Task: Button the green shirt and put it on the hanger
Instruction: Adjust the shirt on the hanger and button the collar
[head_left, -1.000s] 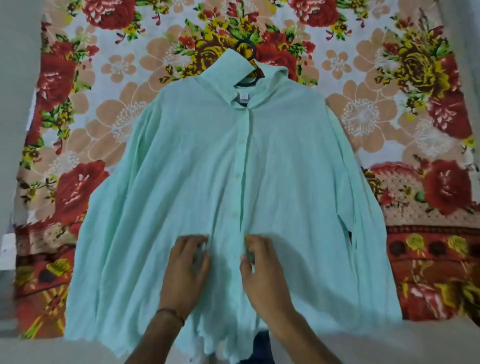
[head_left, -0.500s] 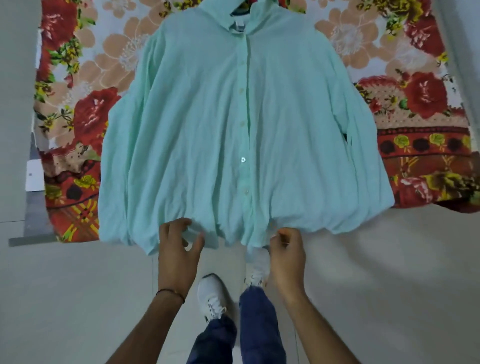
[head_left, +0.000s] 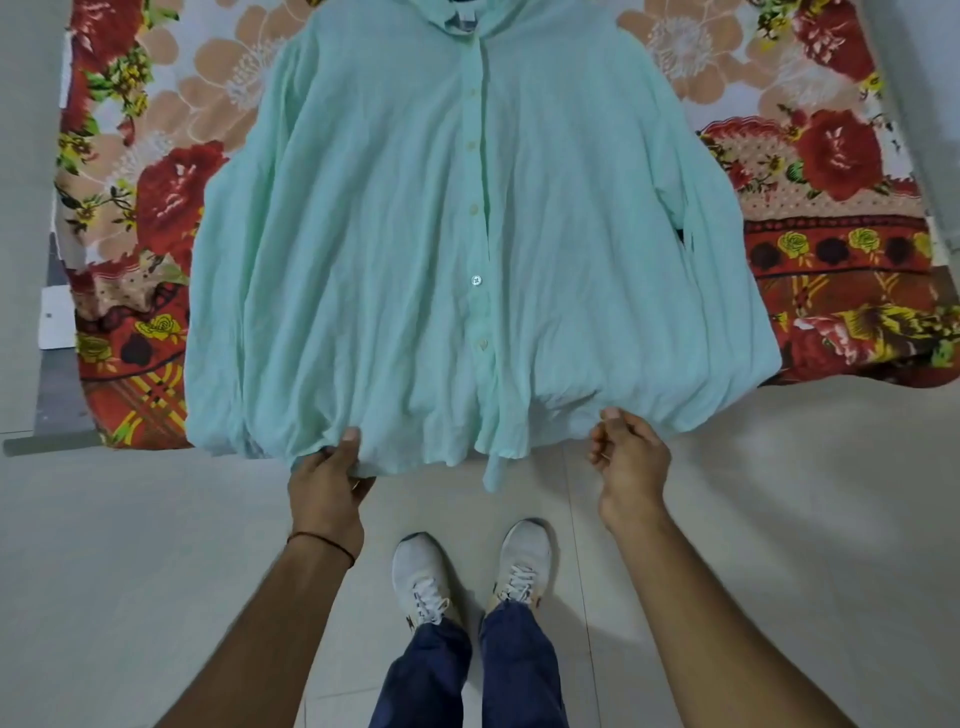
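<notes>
Pale green crinkled cotton shirt (head_left: 415, 234) spread buttoned on floral bedspread (head_left: 831, 208); hem pinched in left hand (head_left: 327, 491) grip, right hand (head_left: 628, 457) grip likewise, apparently to smooth it flat

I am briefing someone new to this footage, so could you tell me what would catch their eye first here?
The pale green shirt fills the middle, spread buttoned over a bedspread of big red flowers. Both hands are at its lower edge: the left hand pinches the hem, and the right hand is curled at the hem further right. Below, white shoes stand on pale floor tiles.
</notes>
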